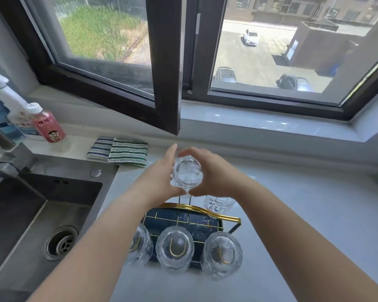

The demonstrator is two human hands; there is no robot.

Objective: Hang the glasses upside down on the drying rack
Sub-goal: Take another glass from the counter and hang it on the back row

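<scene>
Three hung glasses (175, 249); fourth glass (187, 174) between both hands' fingers (190, 152).

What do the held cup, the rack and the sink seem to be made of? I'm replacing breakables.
Held cup: clear faceted glass, or possibly hard plastic; fully see-through with glints.
Rack: thin metal wire, shiny gold finish, over a dark tray.
Sink: brushed stainless steel, by its dull grey sheen.

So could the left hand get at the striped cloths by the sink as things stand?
Probably not right away: the left hand and right hand are both cupped around a glass above the drying rack. The striped cloths lie unobstructed just beyond it.
</scene>
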